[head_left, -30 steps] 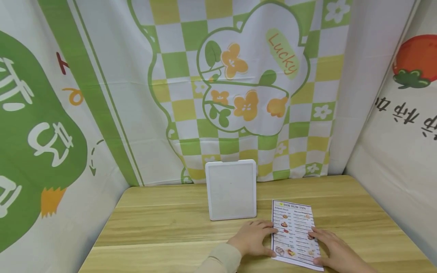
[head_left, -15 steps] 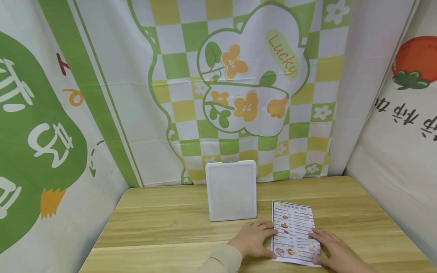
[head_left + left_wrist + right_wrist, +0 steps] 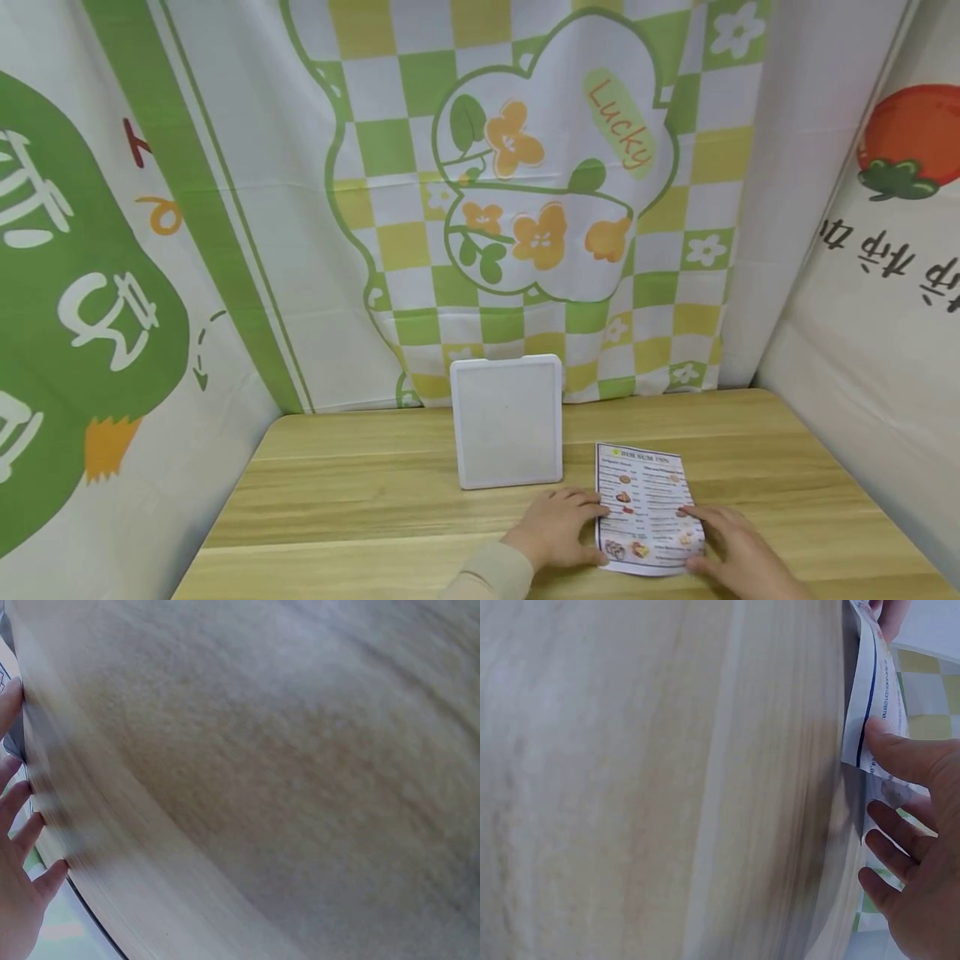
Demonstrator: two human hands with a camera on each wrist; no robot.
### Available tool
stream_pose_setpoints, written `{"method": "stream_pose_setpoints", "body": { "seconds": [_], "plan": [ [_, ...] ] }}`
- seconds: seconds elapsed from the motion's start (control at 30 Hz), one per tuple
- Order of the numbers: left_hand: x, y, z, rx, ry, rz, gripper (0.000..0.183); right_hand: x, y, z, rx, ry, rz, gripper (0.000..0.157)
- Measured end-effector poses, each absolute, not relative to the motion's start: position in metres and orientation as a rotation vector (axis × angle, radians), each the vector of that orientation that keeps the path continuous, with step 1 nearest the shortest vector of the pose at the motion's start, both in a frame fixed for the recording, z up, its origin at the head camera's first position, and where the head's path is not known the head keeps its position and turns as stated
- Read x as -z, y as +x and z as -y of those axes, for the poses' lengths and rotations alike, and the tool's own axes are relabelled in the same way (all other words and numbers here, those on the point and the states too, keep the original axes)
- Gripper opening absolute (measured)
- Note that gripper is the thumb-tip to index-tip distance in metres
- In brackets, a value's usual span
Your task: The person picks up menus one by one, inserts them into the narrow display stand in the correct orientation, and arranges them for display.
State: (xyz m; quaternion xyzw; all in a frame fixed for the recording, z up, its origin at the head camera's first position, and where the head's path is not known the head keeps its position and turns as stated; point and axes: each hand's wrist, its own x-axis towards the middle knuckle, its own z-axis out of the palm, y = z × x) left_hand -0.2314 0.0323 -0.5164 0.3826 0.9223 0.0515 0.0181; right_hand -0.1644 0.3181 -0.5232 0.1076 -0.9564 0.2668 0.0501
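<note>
The right hand [image 3: 738, 550] pinches the right edge of a white, rectangular printed paper menu [image 3: 648, 521], close to its near corner; the left hand [image 3: 551, 529], fingers spread, touches the left edge. The sheet lies on the pale wood-grain table [image 3: 360, 500], its near-right part bowed up. It looks light, bendy and easily creased, best held gently by both edges. Beyond it, to the left, stands a white rectangular framed board [image 3: 508, 425].

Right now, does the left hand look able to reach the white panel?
Probably yes: the left hand rests near the white panel with nothing visible between them, though it touches the menu.
</note>
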Motion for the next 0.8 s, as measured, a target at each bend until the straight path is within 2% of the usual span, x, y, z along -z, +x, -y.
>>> {"method": "stream_pose_setpoints", "body": {
  "seconds": [0.27, 0.57, 0.8],
  "plan": [
    [0.514, -0.231, -0.033, -0.198, 1.137, -2.859, 0.068, 0.515, -0.171, -0.307, -0.878, 0.134, 2.985, 0.068],
    [0.518, -0.230, -0.036, -0.269, 1.092, -2.853, 0.078, 0.515, -0.181, -0.299, -0.965, -0.120, 2.928, 0.053],
    [0.515, -0.228, -0.038, -0.381, 1.013, -2.866, 0.078, 0.515, -0.183, -0.296, -1.110, -0.199, 2.833, 0.057]
  ]
}}
